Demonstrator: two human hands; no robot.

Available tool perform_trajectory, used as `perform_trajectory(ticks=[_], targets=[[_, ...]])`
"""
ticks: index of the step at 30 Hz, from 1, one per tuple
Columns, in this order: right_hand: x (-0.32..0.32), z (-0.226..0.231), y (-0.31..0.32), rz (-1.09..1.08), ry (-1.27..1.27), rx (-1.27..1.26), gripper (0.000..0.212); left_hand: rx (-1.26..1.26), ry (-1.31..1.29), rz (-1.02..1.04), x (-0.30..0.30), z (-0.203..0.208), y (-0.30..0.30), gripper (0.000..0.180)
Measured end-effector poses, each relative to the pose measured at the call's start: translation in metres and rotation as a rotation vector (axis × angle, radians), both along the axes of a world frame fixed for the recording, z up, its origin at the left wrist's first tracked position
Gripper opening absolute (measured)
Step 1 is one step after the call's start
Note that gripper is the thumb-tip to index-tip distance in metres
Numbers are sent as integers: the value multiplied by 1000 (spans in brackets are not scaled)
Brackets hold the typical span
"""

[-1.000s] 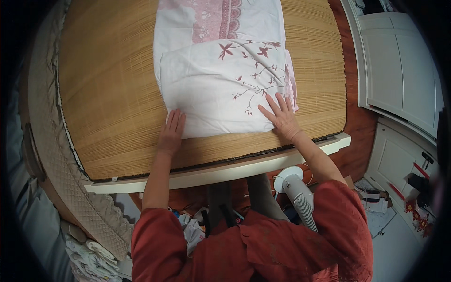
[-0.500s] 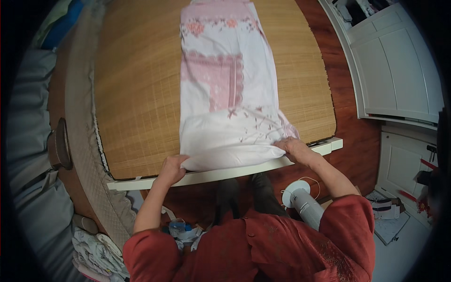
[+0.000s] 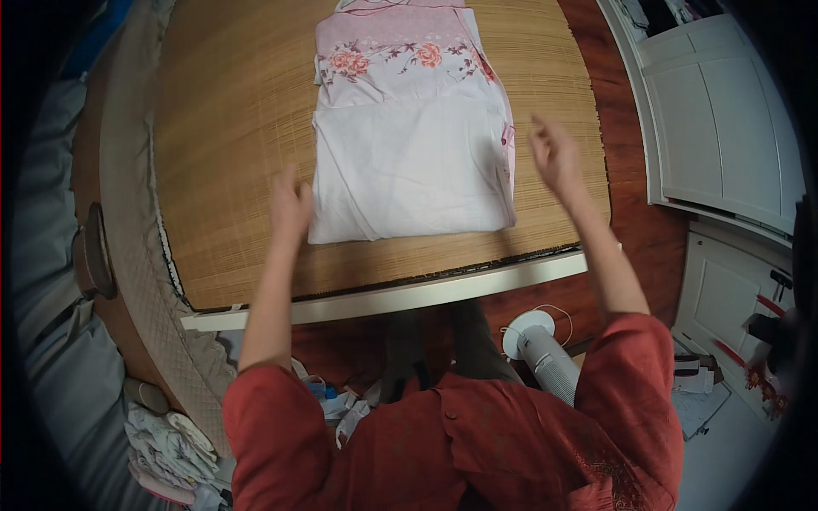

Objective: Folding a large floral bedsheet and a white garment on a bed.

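One folded white cotton cloth with a pink floral band [image 3: 409,145] lies flat on the woven straw mat [image 3: 221,153], centred btwn the mat's left and right edges. Its plain white folded flap sits toward the near edge; the flowered part runs to the far edge.

Left hand [image 3: 291,207]: open, fingers extended, holding nothing, at the cloth's near-left corner. Whether it touches the cloth cannot be told.

Right hand [image 3: 554,156]: open, fingers loosely spread, raised, holding nothing, just beside the cloth's right edge, apart from it.

The mat covers a surface w/ a white front rail [image 3: 400,294] along its near edge.

Containers: none with visible contents. White cupboard doors [image 3: 724,128], 2 counted, closed, stand well right of the mat.

On the floor below the near edge: 1 white cylindrical appliance w/ round base and cord [image 3: 541,349]; scattered papers [image 3: 694,396] to the right; 1 heap of pale crumpled fabric [image 3: 170,443] at lower left.

Count: 1 cloth, 1 mat, 2 hands. The person wears red sleeves [image 3: 630,400].
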State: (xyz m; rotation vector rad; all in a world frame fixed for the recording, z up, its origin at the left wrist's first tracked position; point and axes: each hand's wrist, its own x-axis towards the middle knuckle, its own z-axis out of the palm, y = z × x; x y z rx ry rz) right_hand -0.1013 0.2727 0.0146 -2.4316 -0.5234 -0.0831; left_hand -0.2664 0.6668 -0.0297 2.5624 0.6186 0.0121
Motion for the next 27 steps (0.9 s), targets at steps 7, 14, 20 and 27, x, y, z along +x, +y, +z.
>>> perform_trajectory(ticks=[7,14,20,27], targets=[[-130,-91,17,415,113,-629,60,223,265,-636,-82,-64,-64,62],[-122,-153,30,359,-76,-638,67,502,157,-522,-71,-113,-55,58],[-112,-111,15,272,167,-310,58,100,259,-141,-81,-101,-44,69],[-78,-160,12,-344,298,105,32,-133,-148,374,-36,-120,-55,38]])
